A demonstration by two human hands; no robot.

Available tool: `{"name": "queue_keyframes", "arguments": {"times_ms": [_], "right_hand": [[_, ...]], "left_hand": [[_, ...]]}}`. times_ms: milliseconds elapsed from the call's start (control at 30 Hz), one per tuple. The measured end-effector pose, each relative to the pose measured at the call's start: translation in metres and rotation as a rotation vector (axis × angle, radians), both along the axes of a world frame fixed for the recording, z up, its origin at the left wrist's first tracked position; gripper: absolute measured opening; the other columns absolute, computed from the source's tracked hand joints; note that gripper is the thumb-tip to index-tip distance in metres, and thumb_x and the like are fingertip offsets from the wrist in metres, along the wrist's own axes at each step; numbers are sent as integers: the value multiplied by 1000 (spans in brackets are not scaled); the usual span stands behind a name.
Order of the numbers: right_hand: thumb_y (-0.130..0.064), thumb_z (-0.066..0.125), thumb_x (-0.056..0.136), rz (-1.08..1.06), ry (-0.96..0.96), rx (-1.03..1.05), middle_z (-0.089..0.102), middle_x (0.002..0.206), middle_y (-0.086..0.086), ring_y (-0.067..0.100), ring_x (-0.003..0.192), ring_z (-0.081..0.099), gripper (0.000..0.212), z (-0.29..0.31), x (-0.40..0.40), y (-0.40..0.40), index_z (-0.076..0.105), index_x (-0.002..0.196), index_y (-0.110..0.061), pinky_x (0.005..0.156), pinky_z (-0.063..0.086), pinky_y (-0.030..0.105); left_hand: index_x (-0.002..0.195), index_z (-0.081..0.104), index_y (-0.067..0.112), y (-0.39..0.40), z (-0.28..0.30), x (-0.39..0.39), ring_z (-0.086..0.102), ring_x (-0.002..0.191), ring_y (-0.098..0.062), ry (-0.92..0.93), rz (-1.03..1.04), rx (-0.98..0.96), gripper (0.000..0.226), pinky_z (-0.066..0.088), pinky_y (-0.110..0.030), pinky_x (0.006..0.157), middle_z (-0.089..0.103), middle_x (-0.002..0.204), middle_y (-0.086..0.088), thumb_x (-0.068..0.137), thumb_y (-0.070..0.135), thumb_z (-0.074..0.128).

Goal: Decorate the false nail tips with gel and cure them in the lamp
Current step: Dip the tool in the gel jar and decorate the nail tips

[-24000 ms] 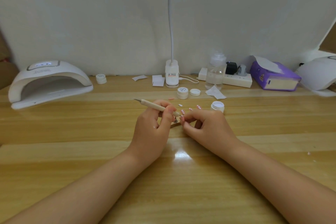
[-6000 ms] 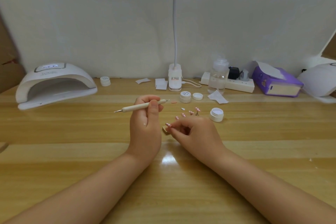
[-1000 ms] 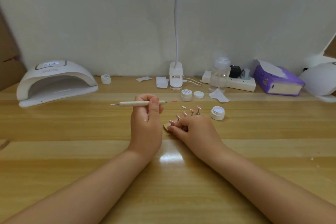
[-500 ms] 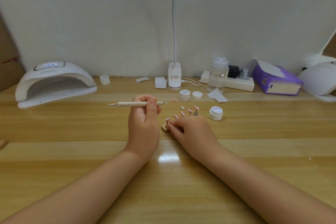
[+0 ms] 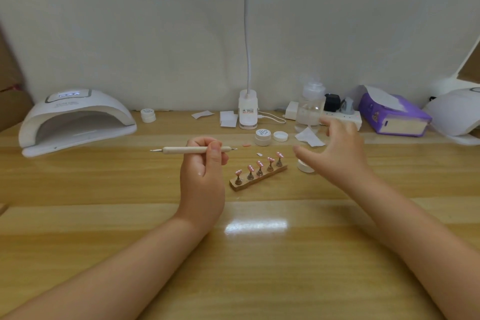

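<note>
**Tech 1:** Currently, what does the bench show, working from the largest item down?

**Tech 2:** The wooden table [image 5: 104,215] carries the curing lamp [image 5: 75,119] at far left, mouth open toward the person and nothing visible inside. A clip desk lamp [image 5: 248,112] stands at the rear centre. At rear right sit a purple tissue box [image 5: 394,117] with a sheet pulled up, a power strip [image 5: 345,118] and a clear bottle [image 5: 310,109]; its contents cannot be read.

**Tech 1:** Position of the workpiece?

**Tech 2:** The wooden holder strip [image 5: 258,179] lies at table centre, apart from both hands. It carries five pink nail tips [image 5: 259,163] on small stands, each showing pale marks. A loose tip [image 5: 246,145] lies behind it.

**Tech 1:** Hand status?

**Tech 2:** The left hand [image 5: 202,176] grips a dotting tool [image 5: 193,149], held level above the table. The right hand [image 5: 340,148] is spread, fingers straight, holding nothing, hovering over a small white jar [image 5: 305,166].

**Tech 1:** Other containers?

**Tech 2:** One lidded gel pot [image 5: 262,135] with a loose cap [image 5: 280,136] beside it, and another small pot [image 5: 148,115] near the curing lamp. Contents are not discernible.

**Tech 2:** Progress assessment: decoration appears applied to all five tips. Curing is outstanding; the strip is well apart from the lamp. Probable next action is closing or moving the jar, then transferring the strip.
</note>
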State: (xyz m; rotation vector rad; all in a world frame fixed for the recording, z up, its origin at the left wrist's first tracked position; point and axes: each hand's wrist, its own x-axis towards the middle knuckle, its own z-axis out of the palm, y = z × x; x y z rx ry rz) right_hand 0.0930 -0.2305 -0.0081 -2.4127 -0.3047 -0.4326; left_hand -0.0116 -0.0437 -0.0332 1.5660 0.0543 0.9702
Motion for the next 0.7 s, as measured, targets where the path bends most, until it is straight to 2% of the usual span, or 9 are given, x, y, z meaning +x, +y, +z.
{"name": "queue_keyframes", "arguments": {"times_ms": [100, 200, 300, 367, 433, 567, 700], "right_hand": [[-70, 61, 59, -13, 231, -178, 41, 131, 4, 24, 125, 35, 89, -8, 13, -18, 42, 134, -26, 104, 33, 40], [-73, 62, 57, 72, 310, -316, 47, 123, 2, 23, 119, 39, 80, -14, 15, -23, 51, 125, -32, 99, 35, 36], [-65, 68, 60, 86, 233, -264, 53, 104, -3, 20, 107, 46, 59, -17, 15, -20, 62, 107, -31, 92, 40, 35], [-57, 72, 62, 79, 176, -166, 59, 87, -6, 17, 94, 53, 41, -18, 14, -18, 71, 88, -25, 82, 45, 34], [-50, 76, 63, 81, 151, -84, 62, 77, -7, 12, 82, 55, 33, -20, 14, -19, 73, 78, -22, 73, 46, 31], [-43, 78, 66, 97, 40, 12, 56, 82, -8, 9, 78, 51, 32, -23, 9, -15, 66, 83, -18, 66, 41, 27], [-38, 75, 67, 241, -136, 158, 60, 77, -14, 4, 75, 52, 23, -16, -10, -2, 60, 80, -27, 61, 38, 14]], "left_hand": [[85, 50, 24, 0, -1, 1, 55, 67, 5, -7, -6, -1, 19, 41, -7, 66, 57, 73, 5, 100, 15, 43], [86, 50, 24, 0, -1, 0, 55, 67, 5, -12, -23, -5, 11, 41, -7, 66, 57, 72, 5, 95, 24, 44], [86, 51, 24, 0, -1, 0, 56, 67, 5, -17, -29, -9, 10, 42, -7, 66, 57, 73, 5, 92, 27, 43], [86, 51, 23, 0, -1, 0, 56, 67, 5, -22, -34, 0, 11, 42, -6, 66, 57, 73, 5, 95, 22, 44], [86, 51, 24, 0, -1, -1, 56, 68, 5, -24, -39, 8, 12, 42, -7, 66, 57, 72, 6, 96, 21, 44], [84, 52, 25, -2, 1, -2, 55, 67, 4, -32, -33, 14, 10, 41, -7, 66, 58, 67, 9, 90, 29, 45], [83, 52, 26, -4, 1, -4, 57, 67, 3, -47, -44, 61, 11, 42, -7, 65, 62, 67, 16, 90, 28, 45]]}}
